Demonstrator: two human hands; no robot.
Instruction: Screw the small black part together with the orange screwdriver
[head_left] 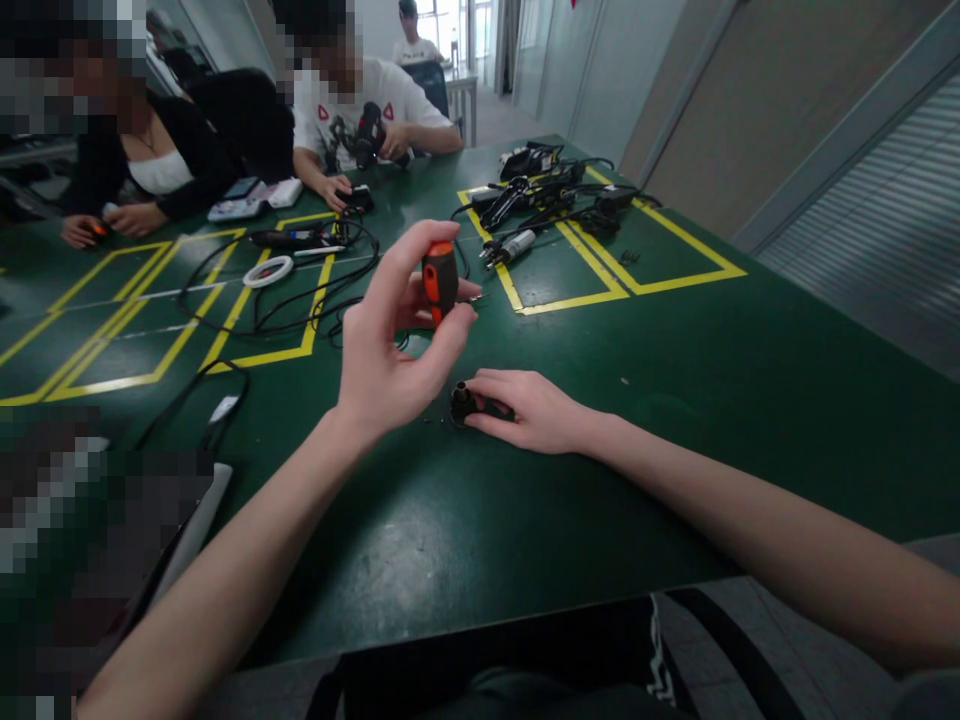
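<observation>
My left hand [394, 335] is raised above the table, with its thumb and fingers closed around an orange-and-black screwdriver [441, 275]. The handle stands roughly upright; a thin bit of metal shows beside the fingers, but I cannot tell whether it belongs to the screwdriver. Lower and to the right, my right hand [536, 410] rests on the green table [660, 480]. Its fingertips grip a small black part with a round, hollow top [460, 398], which sits on the tabletop. Tiny screw-like bits [433, 421] lie just left of that part.
Black cabled tools [525, 200] are piled within yellow tape at the back right. At left lie a cabled black tool [292, 239], a white ring [268, 271] and loose cables. Two people sit across the table, one with a hand [394, 142] on a black device. A blurred-out object occupies the lower left.
</observation>
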